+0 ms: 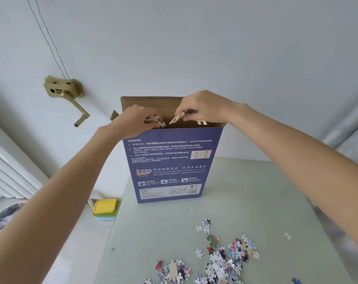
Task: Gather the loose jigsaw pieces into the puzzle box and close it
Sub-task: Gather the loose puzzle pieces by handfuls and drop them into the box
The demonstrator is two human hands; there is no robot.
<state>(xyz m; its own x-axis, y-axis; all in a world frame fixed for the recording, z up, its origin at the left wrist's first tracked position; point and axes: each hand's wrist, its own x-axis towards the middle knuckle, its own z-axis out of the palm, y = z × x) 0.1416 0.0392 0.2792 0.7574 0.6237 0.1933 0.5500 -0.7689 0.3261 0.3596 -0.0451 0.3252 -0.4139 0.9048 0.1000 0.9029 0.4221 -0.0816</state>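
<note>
A pale green table (256, 191) fills the lower right of the view, and on it, toward the far edge, a tall blue puzzle box (170, 165) stands upright with its printed back facing the camera and its brown cardboard top flaps open. Both bare arms reach forward and up to that open top. The left hand (133, 119) hovers over the left side of the opening, its fingers curled round a small clutch of jigsaw pieces (154, 120), pale and grey, some of which jut out past the fingertips just above the box rim. The right hand (202, 108) is over the middle of the opening, its fingers and thumb pinching a second bunch of pieces (179, 116), held tilted with their plain cardboard backs showing; one loose pale piece (201, 122) shows just below it at the rim, and whether it is falling or resting on the edge cannot be told. Near the front of the table a scatter of loose jigsaw pieces (221, 257) lies in several clumps, with one stray piece (287, 235) well apart to the right. Left of the box, off the table's edge, sits a small stack of containers with a yellow lid (104, 207).
</note>
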